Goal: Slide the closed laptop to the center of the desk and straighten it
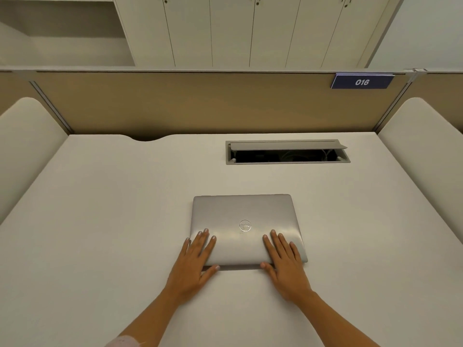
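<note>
A closed silver laptop (244,216) with a round logo lies flat on the white desk (100,221), a little right of the desk's middle, its edges roughly square to the desk's front. My left hand (195,261) rests flat on the lid's near left corner, fingers spread, thumb at the front edge. On the near right corner, my right hand (285,261) lies the same way, its thumb touching the front edge. Neither hand is curled around the laptop.
A cable hatch (288,152) with its flap raised is set into the desk behind the laptop. A tan partition (200,103) with a blue "016" sign (362,82) closes the back. Padded white side panels (25,146) flank the desk. Cabinets stand beyond.
</note>
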Demonstrator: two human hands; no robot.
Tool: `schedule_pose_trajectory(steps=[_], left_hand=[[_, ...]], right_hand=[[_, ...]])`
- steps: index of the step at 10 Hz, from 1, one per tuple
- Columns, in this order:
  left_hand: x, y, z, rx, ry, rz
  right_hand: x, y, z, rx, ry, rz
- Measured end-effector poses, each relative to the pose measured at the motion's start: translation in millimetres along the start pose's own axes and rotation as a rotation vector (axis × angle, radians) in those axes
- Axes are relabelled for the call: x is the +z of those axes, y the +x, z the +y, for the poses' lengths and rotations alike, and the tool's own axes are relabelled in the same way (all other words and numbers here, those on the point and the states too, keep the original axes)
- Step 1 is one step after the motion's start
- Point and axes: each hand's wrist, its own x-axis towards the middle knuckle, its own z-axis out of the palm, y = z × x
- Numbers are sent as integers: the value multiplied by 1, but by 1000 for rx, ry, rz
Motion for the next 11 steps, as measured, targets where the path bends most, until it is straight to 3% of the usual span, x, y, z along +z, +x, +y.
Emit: schedule_pose_trajectory(steps=[3, 6, 8, 10, 11], left_hand=[[-4, 12, -7, 26, 129, -110], [-8, 14, -5, -4, 108, -131], [-13, 6, 9, -61, 76, -104], [-3, -21, 31, -116, 24, 35], [7, -40, 44, -134, 29, 0]], right_hand=[[0, 5, -1, 8, -39, -16], [0, 9, 1, 4, -28, -42], [-2, 4, 0, -9, 24, -44], [15, -40, -7, -81, 0, -23], [22, -64, -9, -93, 56, -23]])
